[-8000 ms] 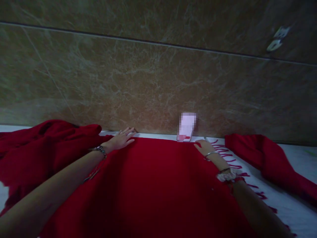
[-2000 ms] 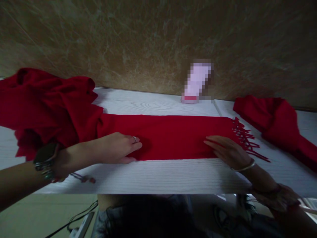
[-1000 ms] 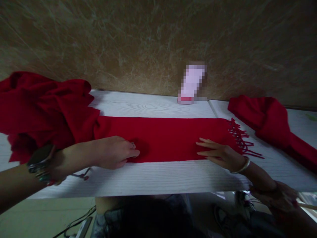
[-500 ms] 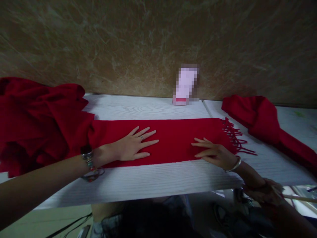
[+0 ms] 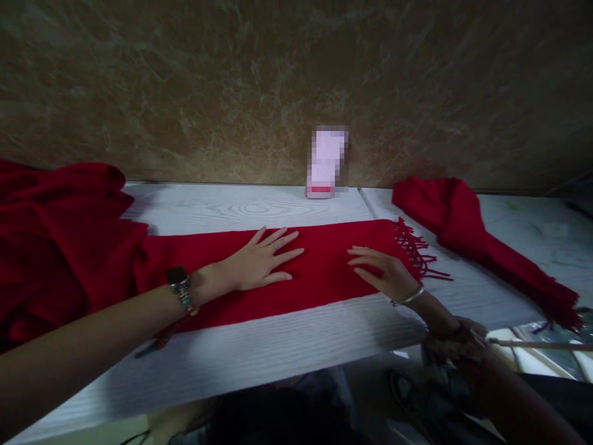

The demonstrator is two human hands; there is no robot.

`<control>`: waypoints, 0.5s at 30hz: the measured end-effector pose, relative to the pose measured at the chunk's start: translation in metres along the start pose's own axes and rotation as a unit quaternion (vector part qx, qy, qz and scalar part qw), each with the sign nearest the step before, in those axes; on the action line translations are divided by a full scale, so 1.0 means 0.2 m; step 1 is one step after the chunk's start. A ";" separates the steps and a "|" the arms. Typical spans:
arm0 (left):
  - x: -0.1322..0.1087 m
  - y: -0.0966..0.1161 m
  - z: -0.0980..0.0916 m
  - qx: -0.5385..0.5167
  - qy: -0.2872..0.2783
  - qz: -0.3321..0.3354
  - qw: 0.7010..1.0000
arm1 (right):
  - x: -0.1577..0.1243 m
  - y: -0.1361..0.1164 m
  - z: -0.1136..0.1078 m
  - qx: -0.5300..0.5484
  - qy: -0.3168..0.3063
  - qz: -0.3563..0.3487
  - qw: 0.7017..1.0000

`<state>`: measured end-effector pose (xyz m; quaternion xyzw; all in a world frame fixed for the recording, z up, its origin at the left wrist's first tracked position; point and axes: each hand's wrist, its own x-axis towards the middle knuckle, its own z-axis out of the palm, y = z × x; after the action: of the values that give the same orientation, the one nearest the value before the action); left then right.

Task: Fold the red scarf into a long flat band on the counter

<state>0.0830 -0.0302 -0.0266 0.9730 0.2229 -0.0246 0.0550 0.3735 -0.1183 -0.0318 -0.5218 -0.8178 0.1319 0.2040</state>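
Note:
A red scarf [image 5: 324,266] with a fringed right end lies flat across the white wood-grain table. Its left part runs into a large bunched heap of red cloth. My left hand [image 5: 257,262] rests palm down on the flat stretch, fingers spread, with a ring on one finger. Over the scarf nearer the fringe is my right hand [image 5: 386,272], its fingers slightly bent and apart, holding nothing; whether its fingertips press the cloth I cannot tell. To the right, a second red scarf [image 5: 458,216] lies folded, its fringe toward the front edge.
A pale pink, pixelated upright object [image 5: 325,164] leans at the back against the brown marbled wall [image 5: 208,93]. The white table [image 5: 301,340] has a front edge close to my body and a seam right of the pink object.
My left hand has slid slightly over the scarf and my right hand has come a little nearer to it. The view has shifted right, showing the second scarf's fringe.

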 end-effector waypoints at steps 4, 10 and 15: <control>0.12 0.01 0.02 -0.006 -0.012 -0.022 1.000 | 0.10 -0.03 0.07 -0.128 0.010 0.086 0.988; 0.12 -0.01 0.05 -0.003 -0.011 -0.022 1.000 | 0.14 0.00 0.15 -0.218 -0.077 0.125 0.965; 0.10 -0.02 0.06 -0.006 0.006 -0.014 1.000 | 0.02 0.25 0.08 -0.274 -0.014 0.160 0.948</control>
<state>0.0991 -0.0190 -0.0394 0.9696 0.2368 -0.0179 0.0593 0.4042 -0.0943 -0.0670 -0.6796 -0.7310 -0.0585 0.0178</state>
